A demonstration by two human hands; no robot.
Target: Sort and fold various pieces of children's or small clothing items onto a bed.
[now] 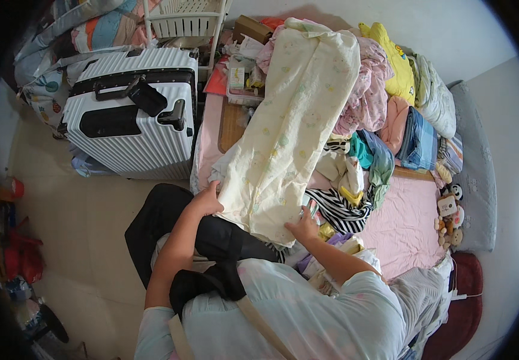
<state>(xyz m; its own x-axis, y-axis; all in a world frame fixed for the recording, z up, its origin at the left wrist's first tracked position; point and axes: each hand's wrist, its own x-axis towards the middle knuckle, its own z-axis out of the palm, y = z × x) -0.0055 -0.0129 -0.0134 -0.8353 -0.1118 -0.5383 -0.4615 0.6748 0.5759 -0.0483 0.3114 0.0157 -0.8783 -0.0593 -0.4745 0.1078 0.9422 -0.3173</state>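
Lying lengthwise over the cluttered bed [412,210] is a long pale-yellow cloth with a faint scattered print [289,123], its near edge right in front of the person. Left hand [205,203] on the near left corner, right hand [303,228] on the near right one, and the fingers of both are grasping the cloth at its edge.

Plenty crowding in, too! Close on the right, a black-and-white striped fabric [349,213] bunches just beside the right hand, a teal garment [361,150] beyond it. Further up, a rumpled pink floral heap [367,84] presses against the cloth's far right side, with a bright yellow pillow [392,63] behind. Over on the left, a clear plastic box of small items [244,96] sits by the cloth, and a big white ribbed suitcase [130,147] stands on the floor beside the bed.

Now the tricky bits: the cloth covers whatever lies under its middle, and its number of layers can't be told. Some fingertips are out of sight. The right forearm hides part of a jumble of clothes [350,245], and the black object [157,222] behind the left forearm is hard to identify.
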